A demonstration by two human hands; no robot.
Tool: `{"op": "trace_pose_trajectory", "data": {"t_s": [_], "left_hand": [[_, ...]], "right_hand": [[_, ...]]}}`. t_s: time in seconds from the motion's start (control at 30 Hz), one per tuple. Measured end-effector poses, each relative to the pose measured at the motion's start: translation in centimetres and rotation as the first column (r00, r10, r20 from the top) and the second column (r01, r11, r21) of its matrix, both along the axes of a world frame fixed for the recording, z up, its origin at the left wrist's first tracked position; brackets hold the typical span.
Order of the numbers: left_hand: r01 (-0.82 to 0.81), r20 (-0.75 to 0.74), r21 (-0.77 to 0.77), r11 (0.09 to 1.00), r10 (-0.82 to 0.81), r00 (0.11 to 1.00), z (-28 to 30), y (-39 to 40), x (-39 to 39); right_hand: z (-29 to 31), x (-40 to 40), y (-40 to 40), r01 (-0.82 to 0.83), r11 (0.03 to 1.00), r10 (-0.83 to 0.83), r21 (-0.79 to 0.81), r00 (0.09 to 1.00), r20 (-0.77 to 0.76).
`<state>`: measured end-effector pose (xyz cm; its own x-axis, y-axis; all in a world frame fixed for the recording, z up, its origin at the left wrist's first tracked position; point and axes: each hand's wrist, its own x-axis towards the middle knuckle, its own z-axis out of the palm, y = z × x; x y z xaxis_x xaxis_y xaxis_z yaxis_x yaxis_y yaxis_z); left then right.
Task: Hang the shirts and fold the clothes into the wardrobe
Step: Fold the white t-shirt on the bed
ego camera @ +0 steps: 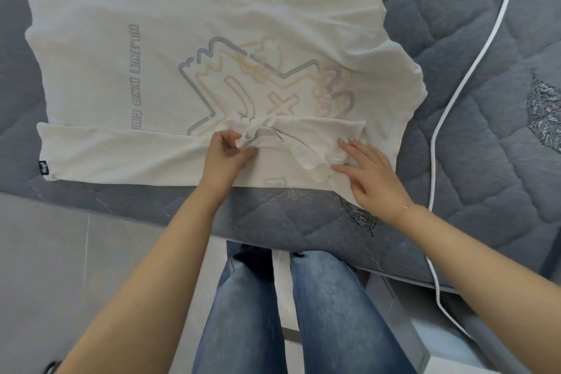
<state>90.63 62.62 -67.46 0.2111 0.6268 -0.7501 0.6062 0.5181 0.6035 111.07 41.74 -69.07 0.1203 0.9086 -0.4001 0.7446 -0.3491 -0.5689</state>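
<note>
Head view, shirt: a cream T-shirt (127, 70) lies spread flat on a grey quilted mattress (473, 48), its faded print showing through the cloth, its hem toward the left and its neck end toward the right.
Head view, fold: the near long edge is turned over onto the body, making a band along the side closest to the person; the near sleeve (303, 143) lies bunched on that band.
Head view, left hand: the left hand (226, 155) has its fingers curled and pinches a crumpled gather of the sleeve cloth between thumb and fingertips, right at the inner edge of the folded band.
Head view, right hand: the right hand (368, 170) lies flat with fingers spread and straight, pressing on the cloth just right of the bunched sleeve; it grips nothing.
Head view, shirt against the hands: the sleeve runs between the two hands, its left end in the pinch and its right end under the spread fingers; the rest of the shirt stretches away beyond and left of both hands.
Head view, label: a small dark tag (43, 166) sits at the near left corner of the hem, well apart from the hands.
Head view, surroundings: a white cable (434, 143) trails over the mattress to the right of the shirt; the person's jeans (328, 307) show below, against the mattress edge.
</note>
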Motion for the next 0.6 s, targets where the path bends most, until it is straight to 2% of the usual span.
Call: {"op": "trace_pose_trajectory", "data": {"t_s": [0.07,0.17,0.27,0.37,0.47,0.53,0.6], "left_hand": [[-0.139,-0.053,0.045,0.989,0.142,0.988,0.0,-1.5,-0.6],[-0.441,-0.166,0.031,0.897,0.44,0.882,-0.2,-4.1,-1.5],[-0.684,-0.286,-0.112,0.721,0.636,0.717,-0.7,-6.2,-1.9],[-0.773,-0.267,-0.175,0.61,0.726,0.634,-1.3,-6.8,-1.5],[-0.774,-0.205,-0.116,0.622,0.748,0.632,-1.8,-6.8,-1.7],[-0.731,-0.193,-0.05,0.68,0.712,0.676,-2.1,-7.0,-2.7],[-0.652,-0.21,0.02,0.758,0.641,0.738,-2.2,-7.3,-4.2]], "right_hand": [[0.5,-1.6,-1.3,0.261,0.96,-0.262,0.096,0.965,-0.007],[1.3,-4.5,-3.1,0.642,0.765,-0.643,0.042,0.765,0.025],[0.8,-6.7,-4.9,0.798,0.591,-0.797,-0.119,0.6,0.062],[-0.1,-7.5,-5.9,0.854,0.5,-0.848,-0.145,0.517,0.118],[-0.7,-7.0,-7.1,0.846,0.503,-0.849,-0.175,0.522,0.082],[-0.8,-5.5,-8.3,0.779,0.591,-0.781,-0.207,0.617,0.093],[-0.5,-3.3,-9.4,0.689,0.688,-0.669,-0.226,0.724,0.169]]}}
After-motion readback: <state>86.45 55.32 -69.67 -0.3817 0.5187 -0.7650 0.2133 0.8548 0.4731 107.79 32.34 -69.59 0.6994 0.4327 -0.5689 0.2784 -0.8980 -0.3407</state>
